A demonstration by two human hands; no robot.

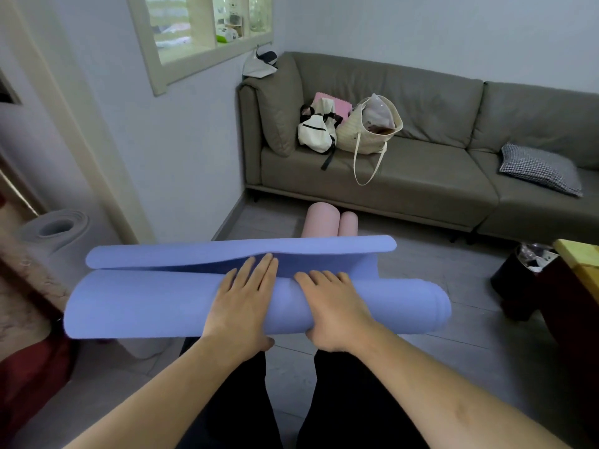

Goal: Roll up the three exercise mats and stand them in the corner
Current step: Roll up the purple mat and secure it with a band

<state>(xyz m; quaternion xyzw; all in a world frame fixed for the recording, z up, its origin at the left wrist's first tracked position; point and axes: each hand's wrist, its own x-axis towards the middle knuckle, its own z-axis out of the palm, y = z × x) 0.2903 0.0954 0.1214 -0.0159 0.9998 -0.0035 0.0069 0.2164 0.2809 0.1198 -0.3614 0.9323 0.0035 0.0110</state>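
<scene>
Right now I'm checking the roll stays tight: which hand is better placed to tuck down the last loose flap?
Left. The left hand has fingertips reaching the loose flap; the right hand lies farther back on the blue roll.

matt foam blue mat (pixel 146 299), seemingly fabric sofa (pixel 421 176)

Pale grey walls (pixel 181 150), grey tiled floor (pixel 421 260). Grey-green sofa (pixel 421 176) along far wall, running into corner. On sofa: white backpack (pixel 316 131), cream tote (pixel 369 131), pink item (pixel 338 106) behind them, checked cushion (pixel 539 168) to the right. Cream-framed window (pixel 207 34) high on left wall, daylight through it. Cap (pixel 261 61) hanging below window. Black bin (pixel 518 277) beside dark table (pixel 570 286) at right edge. Door frame (pixel 81 124) at left.
</scene>
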